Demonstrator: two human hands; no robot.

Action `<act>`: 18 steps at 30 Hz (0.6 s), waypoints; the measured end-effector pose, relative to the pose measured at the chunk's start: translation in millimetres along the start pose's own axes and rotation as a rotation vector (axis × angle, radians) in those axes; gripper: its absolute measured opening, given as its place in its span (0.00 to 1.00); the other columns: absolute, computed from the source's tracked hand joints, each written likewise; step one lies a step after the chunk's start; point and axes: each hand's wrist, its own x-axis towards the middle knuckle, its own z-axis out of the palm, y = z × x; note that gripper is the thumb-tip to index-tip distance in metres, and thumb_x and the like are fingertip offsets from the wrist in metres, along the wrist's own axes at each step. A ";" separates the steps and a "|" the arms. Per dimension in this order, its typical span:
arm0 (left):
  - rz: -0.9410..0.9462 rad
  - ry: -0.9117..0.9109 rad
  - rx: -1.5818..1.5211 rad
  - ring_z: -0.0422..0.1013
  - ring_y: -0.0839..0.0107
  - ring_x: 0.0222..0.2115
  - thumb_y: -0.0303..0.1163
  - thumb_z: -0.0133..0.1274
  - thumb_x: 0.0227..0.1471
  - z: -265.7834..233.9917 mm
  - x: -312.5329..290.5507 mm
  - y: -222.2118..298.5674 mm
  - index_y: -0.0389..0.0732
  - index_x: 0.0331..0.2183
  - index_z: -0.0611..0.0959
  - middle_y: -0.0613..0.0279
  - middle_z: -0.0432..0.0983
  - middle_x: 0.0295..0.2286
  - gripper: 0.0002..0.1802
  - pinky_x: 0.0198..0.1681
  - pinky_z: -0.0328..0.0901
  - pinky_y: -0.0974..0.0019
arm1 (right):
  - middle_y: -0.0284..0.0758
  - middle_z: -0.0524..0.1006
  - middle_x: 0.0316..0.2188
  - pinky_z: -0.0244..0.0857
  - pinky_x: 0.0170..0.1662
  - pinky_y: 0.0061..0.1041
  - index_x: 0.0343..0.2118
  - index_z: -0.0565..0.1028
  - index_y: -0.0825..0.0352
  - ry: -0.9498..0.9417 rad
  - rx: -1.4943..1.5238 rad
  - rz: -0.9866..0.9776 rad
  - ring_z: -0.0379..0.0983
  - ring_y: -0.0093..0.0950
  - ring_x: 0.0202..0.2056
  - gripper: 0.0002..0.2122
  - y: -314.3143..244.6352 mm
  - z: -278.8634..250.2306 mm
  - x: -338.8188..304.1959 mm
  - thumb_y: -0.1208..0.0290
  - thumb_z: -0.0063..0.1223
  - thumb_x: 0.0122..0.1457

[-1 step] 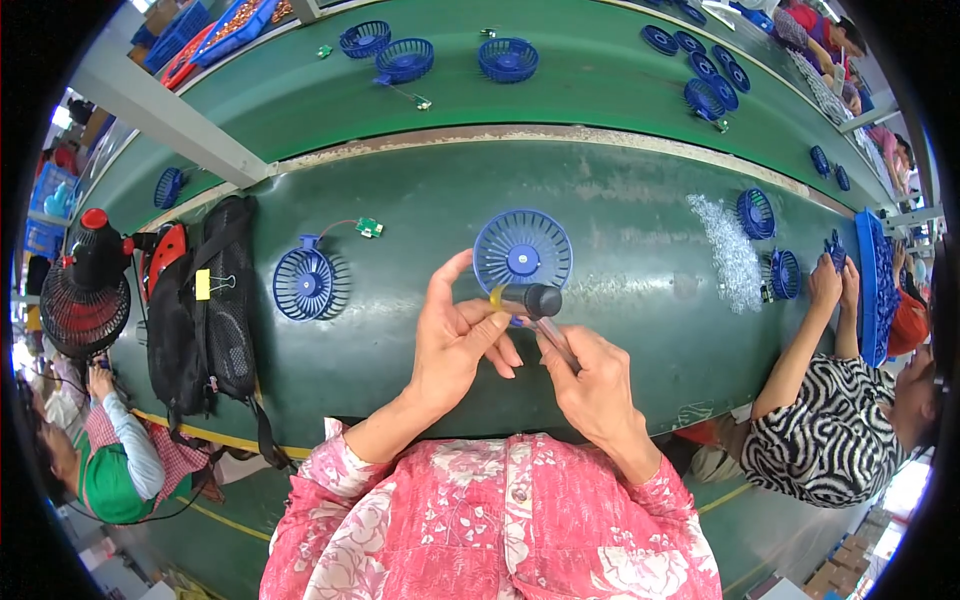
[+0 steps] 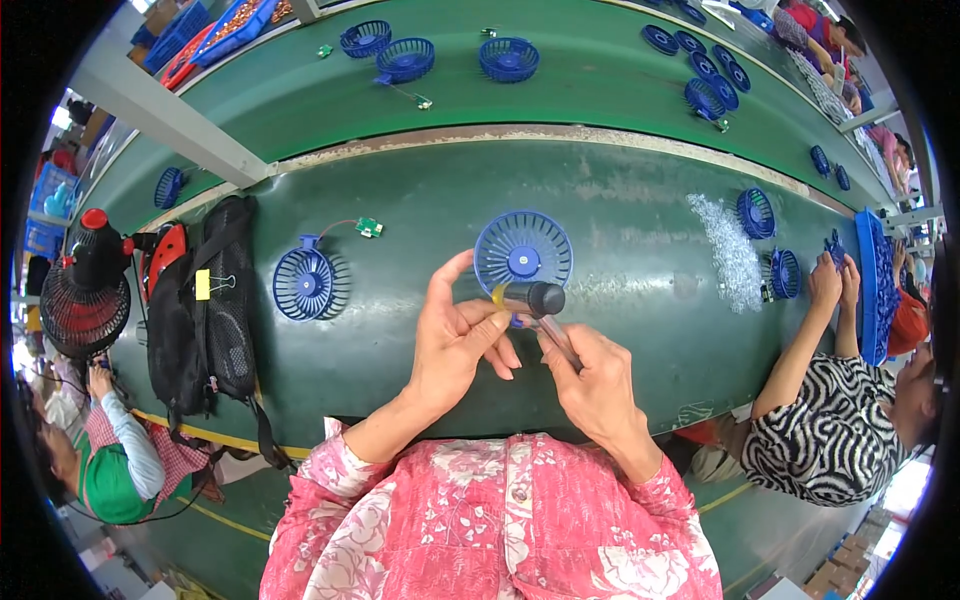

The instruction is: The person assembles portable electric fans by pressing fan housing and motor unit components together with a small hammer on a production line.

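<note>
In my right hand (image 2: 595, 380) is a small hammer (image 2: 535, 299) with a black face, a yellow end and a pale see-through handle. Its head hangs over the near edge of a round blue fan guard (image 2: 521, 238) on the bench. Beside that rim, my left hand (image 2: 455, 340) has its index finger raised along the guard. The thumb and a finger press together just under the hammer's yellow end; what they pinch is hidden. A bit of blue shows below the hammer head. Another blue fan guard (image 2: 304, 285), wired to a green circuit board (image 2: 369, 228), lies to the left.
Small clear pieces (image 2: 730, 255) are heaped at right, beside two blue guards. A co-worker's hands (image 2: 835, 280) work near a blue bin (image 2: 876, 290). A black bag (image 2: 215, 310) and desk fan (image 2: 88, 290) stand left. A green belt (image 2: 580, 100) carrying guards runs beyond the bench.
</note>
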 end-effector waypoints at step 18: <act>-0.392 -0.130 -0.175 0.76 0.62 0.21 0.19 0.45 0.57 -3.0 15.8 13.2 0.36 0.60 0.51 0.46 0.74 0.34 0.33 0.20 0.73 0.63 | 0.41 0.76 0.36 0.70 0.27 0.30 0.41 0.76 0.69 0.077 -0.244 -0.211 0.77 0.35 0.27 0.13 -3.8 13.0 10.8 0.83 0.59 0.51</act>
